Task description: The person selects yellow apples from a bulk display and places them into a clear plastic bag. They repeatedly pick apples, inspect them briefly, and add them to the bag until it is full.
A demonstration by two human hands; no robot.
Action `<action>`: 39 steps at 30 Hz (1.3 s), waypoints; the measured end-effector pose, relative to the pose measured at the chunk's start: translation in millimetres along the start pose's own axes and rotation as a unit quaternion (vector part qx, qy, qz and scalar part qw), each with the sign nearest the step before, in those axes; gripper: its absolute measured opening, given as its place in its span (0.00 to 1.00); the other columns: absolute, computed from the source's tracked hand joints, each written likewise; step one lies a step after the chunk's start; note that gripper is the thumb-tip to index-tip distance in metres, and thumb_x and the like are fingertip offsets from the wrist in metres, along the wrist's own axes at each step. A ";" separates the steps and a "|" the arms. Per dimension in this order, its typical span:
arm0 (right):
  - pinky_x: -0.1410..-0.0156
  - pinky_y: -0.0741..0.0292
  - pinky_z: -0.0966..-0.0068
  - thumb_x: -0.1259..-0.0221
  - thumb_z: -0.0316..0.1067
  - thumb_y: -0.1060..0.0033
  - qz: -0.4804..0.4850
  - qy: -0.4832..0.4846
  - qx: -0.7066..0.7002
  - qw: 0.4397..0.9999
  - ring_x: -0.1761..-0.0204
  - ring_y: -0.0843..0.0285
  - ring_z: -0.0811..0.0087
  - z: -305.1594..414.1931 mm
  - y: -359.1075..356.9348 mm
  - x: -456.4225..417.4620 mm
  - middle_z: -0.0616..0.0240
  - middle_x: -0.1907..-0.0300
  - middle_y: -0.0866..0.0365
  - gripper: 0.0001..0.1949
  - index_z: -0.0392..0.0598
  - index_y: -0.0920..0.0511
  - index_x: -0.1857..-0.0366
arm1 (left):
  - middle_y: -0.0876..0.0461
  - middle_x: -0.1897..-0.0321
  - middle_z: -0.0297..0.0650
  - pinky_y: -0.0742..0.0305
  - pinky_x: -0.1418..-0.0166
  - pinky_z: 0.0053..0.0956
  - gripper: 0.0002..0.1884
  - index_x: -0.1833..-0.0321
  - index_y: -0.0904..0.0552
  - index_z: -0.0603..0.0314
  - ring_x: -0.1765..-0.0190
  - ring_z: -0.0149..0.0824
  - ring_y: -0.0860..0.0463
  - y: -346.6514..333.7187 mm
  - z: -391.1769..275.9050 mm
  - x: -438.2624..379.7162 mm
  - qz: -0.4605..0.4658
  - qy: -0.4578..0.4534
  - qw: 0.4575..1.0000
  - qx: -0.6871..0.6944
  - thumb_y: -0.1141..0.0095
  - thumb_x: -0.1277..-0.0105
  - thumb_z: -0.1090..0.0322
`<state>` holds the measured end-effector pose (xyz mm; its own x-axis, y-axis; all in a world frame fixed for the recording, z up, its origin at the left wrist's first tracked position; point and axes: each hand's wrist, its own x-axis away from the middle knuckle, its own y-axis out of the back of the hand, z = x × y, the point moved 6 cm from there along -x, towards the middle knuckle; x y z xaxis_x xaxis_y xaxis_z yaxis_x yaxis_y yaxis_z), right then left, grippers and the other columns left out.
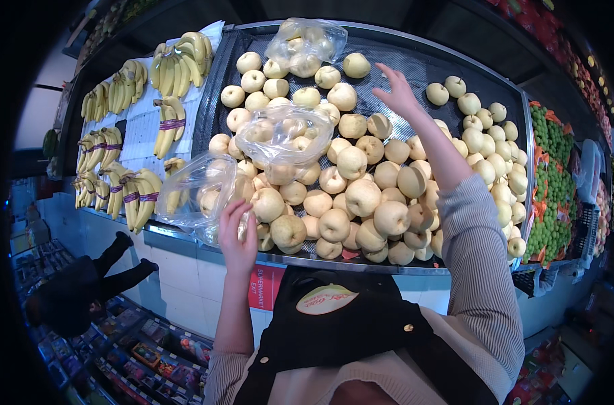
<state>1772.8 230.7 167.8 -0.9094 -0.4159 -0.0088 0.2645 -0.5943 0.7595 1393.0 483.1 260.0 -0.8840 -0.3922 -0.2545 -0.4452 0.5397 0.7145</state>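
My right hand (399, 94) reaches over the black display tray, holding nothing, its fingers apart. A single pale yellow pear (356, 65) sits just left of its fingertips. Down at the tray's front edge, my left hand (237, 237) is against a clear plastic bag (198, 185) with pears in it; whether the fingers grip the bag cannot be made out. A large pear (268, 204) lies beside those fingers. Another clear bag of pears (286, 134) rests on the pile, and a third bag (307, 43) lies at the back. Loose pears (380, 174) are heaped between my hands.
The tray's metal front rim (357, 265) runs before my apron (337, 324). Banana bunches (177, 66) lie on the left, some banded in purple. Green fruit (550, 182) with orange wrapping fills the right-hand display. A person in dark clothes (74, 293) is at the lower left, near packaged-goods shelves (150, 349).
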 end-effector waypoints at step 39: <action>0.44 0.20 0.61 0.51 0.39 0.32 0.163 0.034 0.083 0.983 0.38 0.26 0.55 164.1 -116.3 226.9 0.58 0.32 0.37 0.34 0.63 0.32 0.35 | 0.17 0.56 0.45 0.22 0.52 0.25 0.08 0.55 0.17 0.68 0.58 0.34 0.16 33.9 59.9 -18.1 0.176 -0.036 0.954 0.241 0.44 0.34 0.81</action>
<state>1483.0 318.5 184.2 -0.7601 -0.6141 0.2124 0.4761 -0.3039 0.8252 1385.3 553.1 249.8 -0.9905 -0.0807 -0.1115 -0.1179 0.9151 0.3857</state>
